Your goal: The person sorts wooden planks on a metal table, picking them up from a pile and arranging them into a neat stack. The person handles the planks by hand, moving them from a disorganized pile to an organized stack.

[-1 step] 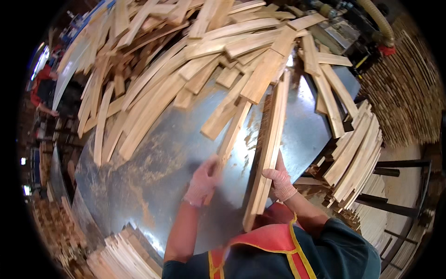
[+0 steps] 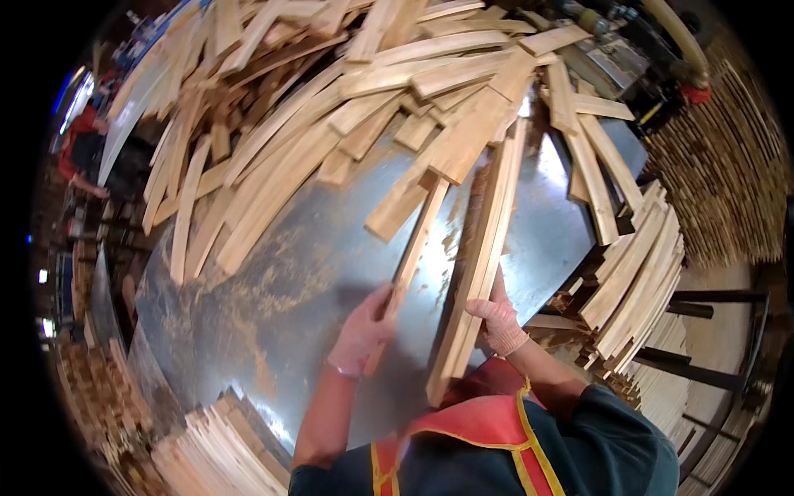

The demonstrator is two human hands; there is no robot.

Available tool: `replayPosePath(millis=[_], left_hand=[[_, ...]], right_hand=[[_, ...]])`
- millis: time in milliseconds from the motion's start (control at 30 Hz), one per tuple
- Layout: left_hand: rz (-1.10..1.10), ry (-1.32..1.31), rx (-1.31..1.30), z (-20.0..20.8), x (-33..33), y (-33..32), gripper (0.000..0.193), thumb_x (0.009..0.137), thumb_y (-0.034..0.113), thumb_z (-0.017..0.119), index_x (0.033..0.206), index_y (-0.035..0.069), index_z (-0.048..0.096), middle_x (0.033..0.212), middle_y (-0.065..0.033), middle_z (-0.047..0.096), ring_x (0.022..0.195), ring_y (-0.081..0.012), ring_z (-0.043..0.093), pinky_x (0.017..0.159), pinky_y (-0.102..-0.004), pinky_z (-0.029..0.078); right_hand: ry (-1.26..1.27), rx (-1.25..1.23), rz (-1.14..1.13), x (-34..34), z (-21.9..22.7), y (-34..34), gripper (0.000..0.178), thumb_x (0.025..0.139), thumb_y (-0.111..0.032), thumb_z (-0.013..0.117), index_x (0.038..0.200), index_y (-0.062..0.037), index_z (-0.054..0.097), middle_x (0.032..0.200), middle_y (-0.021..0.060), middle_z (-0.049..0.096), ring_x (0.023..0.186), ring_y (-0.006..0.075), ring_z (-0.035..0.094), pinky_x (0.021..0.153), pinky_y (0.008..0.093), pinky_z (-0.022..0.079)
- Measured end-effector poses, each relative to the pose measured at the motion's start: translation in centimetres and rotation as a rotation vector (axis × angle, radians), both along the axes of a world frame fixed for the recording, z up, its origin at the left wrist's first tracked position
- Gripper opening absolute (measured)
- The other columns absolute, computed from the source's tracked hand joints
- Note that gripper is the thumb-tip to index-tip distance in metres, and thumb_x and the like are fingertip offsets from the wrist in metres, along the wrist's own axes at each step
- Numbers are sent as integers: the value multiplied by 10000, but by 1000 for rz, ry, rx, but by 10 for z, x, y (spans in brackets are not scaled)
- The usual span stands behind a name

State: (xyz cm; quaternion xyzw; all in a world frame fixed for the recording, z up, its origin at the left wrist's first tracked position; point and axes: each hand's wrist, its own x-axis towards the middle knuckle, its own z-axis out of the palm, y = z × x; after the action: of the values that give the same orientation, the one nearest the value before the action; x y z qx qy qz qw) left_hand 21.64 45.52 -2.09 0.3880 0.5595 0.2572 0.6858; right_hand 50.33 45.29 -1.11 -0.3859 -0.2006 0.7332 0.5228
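Observation:
My left hand, in a pale pinkish glove, is closed round the near part of a narrow wooden strip. The far end of this strip meets a wider flat board. In my right hand, gloved alike, are a few long wooden boards pressed together side by side, their near end close to my red apron. The right thumb lies over their top edges, while the other fingers are partly hidden on the right side. Both pieces lie lengthwise over a metal table, with a gap between them.
Loose boards heap over the table's far and left parts. Stacked boards stand at the right edge, more strips at the near left. A hose and machine parts are at the far right. Another person is at the far left.
The view has shifted slightly, so the table and heap appear a little to the right. My left hand has moved slightly along with the strip; the right hand keeps hold of its boards.

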Motion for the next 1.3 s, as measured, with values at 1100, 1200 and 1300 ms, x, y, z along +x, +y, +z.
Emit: replayPosePath(millis=[1100, 1200, 1300], left_hand=[[615, 1117, -343, 33, -177, -369, 929, 770, 523, 812, 1483, -3, 532, 1353, -248, 640, 1228, -388, 674, 1030, -442, 554], [859, 1192, -258, 29, -173, -378, 690, 830, 408, 800, 1417, 133, 565, 1074, -200, 767, 1040, -389, 756, 937, -479, 596], [805, 1272, -259, 63, -188, -391, 586, 909, 369, 758, 1430, 176, 571, 1167, -195, 739, 1101, -394, 721, 983, -523, 560]], right_hand=[[-939, 894, 2012, -356, 4, -262, 833, 895, -602, 716, 1481, -30, 563, 1253, 249, 726, 1194, 397, 685, 1031, 455, 517], [-731, 762, 1797, -326, -18, -216, 730, 935, -503, 741, 1513, -96, 561, 1162, 146, 752, 1129, 307, 699, 1011, 386, 530], [-806, 631, 1476, -283, -40, -130, 681, 934, -459, 772, 1484, -99, 595, 1093, 110, 752, 998, 207, 701, 937, 327, 561]])
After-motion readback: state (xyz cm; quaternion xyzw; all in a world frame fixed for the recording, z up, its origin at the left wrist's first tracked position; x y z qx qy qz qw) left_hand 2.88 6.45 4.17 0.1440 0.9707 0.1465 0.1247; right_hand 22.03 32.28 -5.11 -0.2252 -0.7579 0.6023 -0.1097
